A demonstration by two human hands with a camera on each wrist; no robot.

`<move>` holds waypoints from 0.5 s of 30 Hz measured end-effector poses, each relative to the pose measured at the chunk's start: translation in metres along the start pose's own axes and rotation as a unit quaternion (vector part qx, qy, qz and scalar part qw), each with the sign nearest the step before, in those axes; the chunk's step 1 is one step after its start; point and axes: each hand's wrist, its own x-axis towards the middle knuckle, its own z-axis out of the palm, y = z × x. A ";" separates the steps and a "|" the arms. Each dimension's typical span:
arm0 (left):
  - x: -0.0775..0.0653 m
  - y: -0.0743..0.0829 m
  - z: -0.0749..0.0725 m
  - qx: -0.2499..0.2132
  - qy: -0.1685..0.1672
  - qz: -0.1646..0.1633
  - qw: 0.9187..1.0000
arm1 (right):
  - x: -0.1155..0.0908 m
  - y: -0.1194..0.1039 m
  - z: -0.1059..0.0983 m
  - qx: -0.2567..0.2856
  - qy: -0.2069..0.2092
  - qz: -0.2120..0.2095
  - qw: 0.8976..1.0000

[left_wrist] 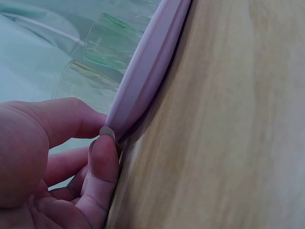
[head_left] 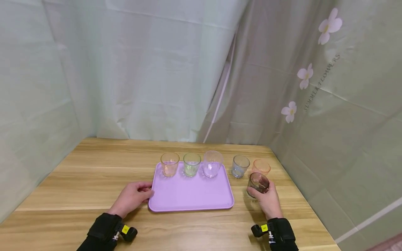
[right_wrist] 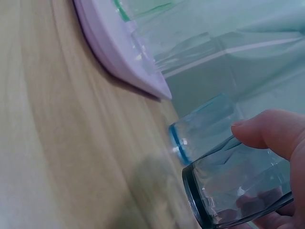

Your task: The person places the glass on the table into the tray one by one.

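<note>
head: dark glass [head_left: 260, 182] upright, mouth-up

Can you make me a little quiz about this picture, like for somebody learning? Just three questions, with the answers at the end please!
1. How many glasses stand on the tray?
2. True or false: the right hand holds the dark glass.
3. What does the left hand pinch?
A) the blue glass
B) the tray's edge
C) the green glass

Key: 1. Three. 2. True. 3. B.
</note>
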 end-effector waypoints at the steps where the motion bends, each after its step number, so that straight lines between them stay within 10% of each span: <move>1: 0.000 0.000 0.000 0.001 0.001 0.000 1.000 | -0.001 -0.002 0.000 -0.001 -0.002 -0.001 1.000; 15: 0.000 0.000 0.000 0.006 0.002 -0.002 1.000 | -0.005 -0.019 -0.002 -0.011 -0.010 -0.010 1.000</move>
